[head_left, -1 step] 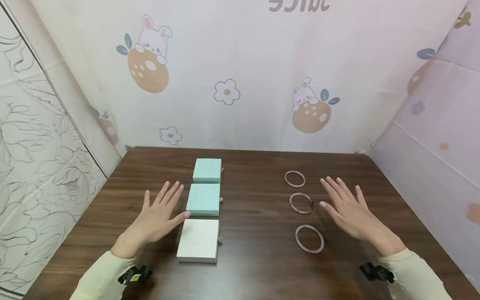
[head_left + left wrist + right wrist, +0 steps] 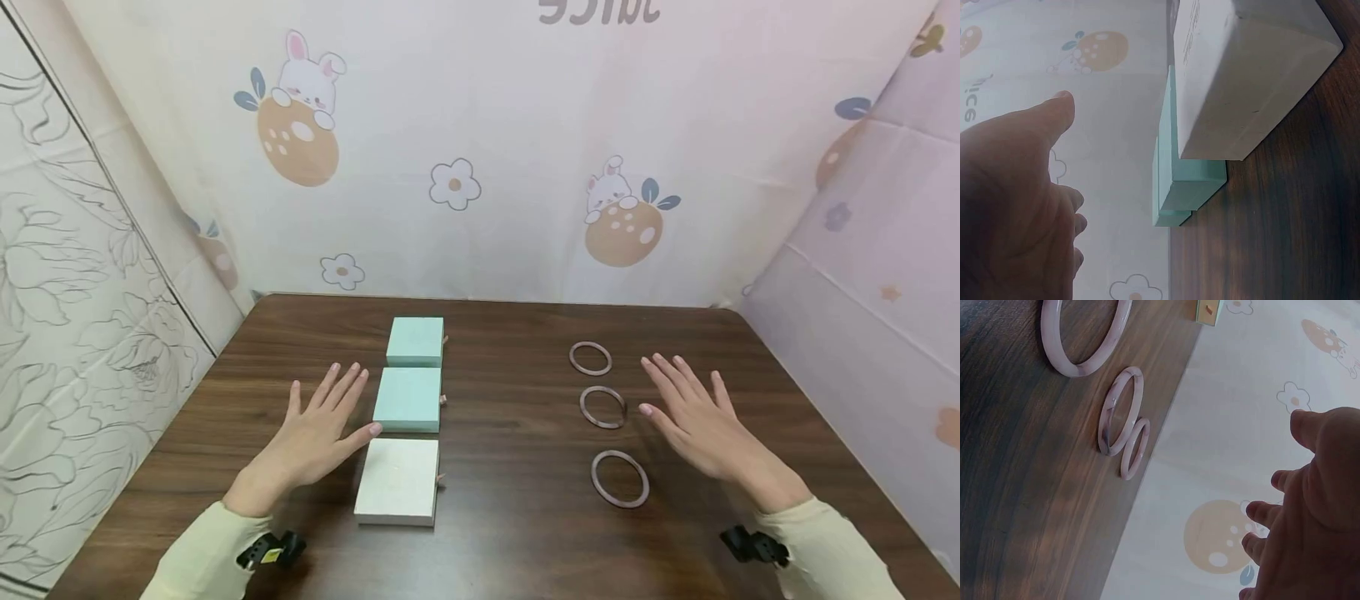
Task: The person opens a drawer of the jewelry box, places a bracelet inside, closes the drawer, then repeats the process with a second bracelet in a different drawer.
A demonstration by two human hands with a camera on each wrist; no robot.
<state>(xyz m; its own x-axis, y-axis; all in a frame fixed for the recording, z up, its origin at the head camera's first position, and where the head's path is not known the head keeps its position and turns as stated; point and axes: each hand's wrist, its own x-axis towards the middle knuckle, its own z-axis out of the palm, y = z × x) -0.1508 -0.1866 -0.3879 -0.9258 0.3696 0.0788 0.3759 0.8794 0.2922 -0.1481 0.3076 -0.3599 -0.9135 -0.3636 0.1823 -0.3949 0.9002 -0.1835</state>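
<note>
My left hand (image 2: 311, 442) hovers with fingers spread, holding nothing, left of a column of square boxes. In the head view its thumb tip overlaps the edge of the middle mint-green box (image 2: 407, 400); the left wrist view shows a gap between the hand (image 2: 1016, 200) and the boxes. Another mint-green box (image 2: 416, 340) lies behind, and a white box (image 2: 396, 482) in front. Each has a small tab on its right side. My right hand (image 2: 705, 433), also spread and holding nothing, is right of three pale purple bangles, the nearest bangle (image 2: 1075, 370), a middle one (image 2: 1105, 428) and a far one (image 2: 1126, 459).
The dark wood table (image 2: 510, 417) ends at a pale printed curtain (image 2: 517, 233) at the back. More curtain hangs at the right, and a panel with line-drawn flowers (image 2: 75, 300) stands at the left. A strip of table separates the boxes from the bangles.
</note>
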